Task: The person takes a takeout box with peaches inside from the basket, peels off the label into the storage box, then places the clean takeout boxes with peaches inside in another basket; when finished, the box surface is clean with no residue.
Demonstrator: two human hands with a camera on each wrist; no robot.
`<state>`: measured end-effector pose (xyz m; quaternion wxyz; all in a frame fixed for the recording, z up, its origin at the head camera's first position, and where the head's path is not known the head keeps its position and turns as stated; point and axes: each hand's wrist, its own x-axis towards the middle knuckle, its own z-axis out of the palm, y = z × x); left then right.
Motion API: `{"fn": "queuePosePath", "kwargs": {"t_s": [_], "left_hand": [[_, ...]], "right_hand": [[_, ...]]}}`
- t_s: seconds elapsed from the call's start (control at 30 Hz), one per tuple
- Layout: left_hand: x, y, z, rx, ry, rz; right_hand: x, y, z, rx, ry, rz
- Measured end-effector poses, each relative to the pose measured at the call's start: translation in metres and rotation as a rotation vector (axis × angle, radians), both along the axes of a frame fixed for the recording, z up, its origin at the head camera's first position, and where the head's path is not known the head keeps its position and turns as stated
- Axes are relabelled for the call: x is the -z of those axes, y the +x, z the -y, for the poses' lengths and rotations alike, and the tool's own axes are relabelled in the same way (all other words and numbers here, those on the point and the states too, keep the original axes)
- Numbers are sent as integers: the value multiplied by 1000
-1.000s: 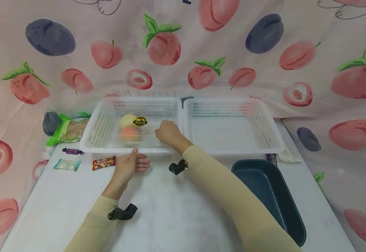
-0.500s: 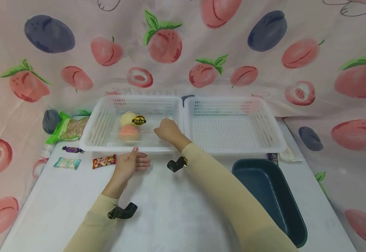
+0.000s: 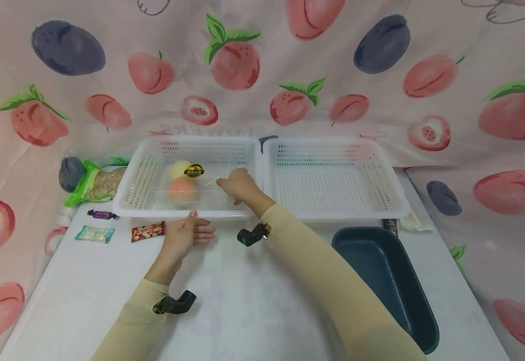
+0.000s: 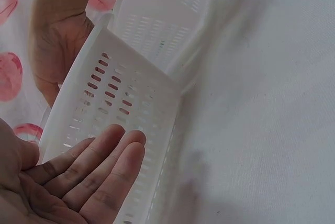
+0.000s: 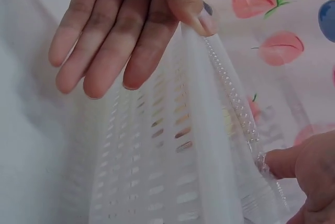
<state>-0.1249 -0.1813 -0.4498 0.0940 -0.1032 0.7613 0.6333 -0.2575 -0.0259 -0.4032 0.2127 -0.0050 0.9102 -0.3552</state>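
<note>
- Now pinching the clear plastic box (image 3: pixel 207 190) at its right end with the right hand (image 3: pixel 243 187), with thumb and fingers drawn together; cannot tell how firmly.
- All down inside the left basket (image 3: pixel 145 214), box included.
- Touching the near rim with the left hand (image 3: pixel 183 237), apparently by thumb only, with straight fingers, gripping nothing.
- Could slip off such slick, thin plastic, if pinched too lightly.
- Could tip the box and knock the yellow ball (image 3: pixel 178 169) against the orange ball (image 3: pixel 182 189), if tugged from one end.
- Might drag the basket along too, with so little held at the rim.
</note>
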Motion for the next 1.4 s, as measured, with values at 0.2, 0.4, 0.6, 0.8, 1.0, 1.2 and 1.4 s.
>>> {"fn": "queuePosePath", "kwargs": {"t_s": [0.2,0.4,0.6,0.8,1.0,1.2,1.4], "left_hand": [[2,-2,0,-8,-2,-10],[5,-2,1,-15,-12,8],[3,0,0,-9,3,2],[2,1,0,-14,12,3],[3,0,0,-4,4,-2],[3,-1,-1,-6,8,-5],[4,0,-1,-12,11,-1]], "right_hand": [[-2,3,-6,62,-125,20],[-7,8,-11,76,-140,-31],[-12,12,-20,87,-141,-55],[-18,16,-30,94,-178,-57],[-22,19,-46,105,-224,-58],[-35,31,-63,114,-314,-62],[-48,47,-79,122,-354,-84]]}}
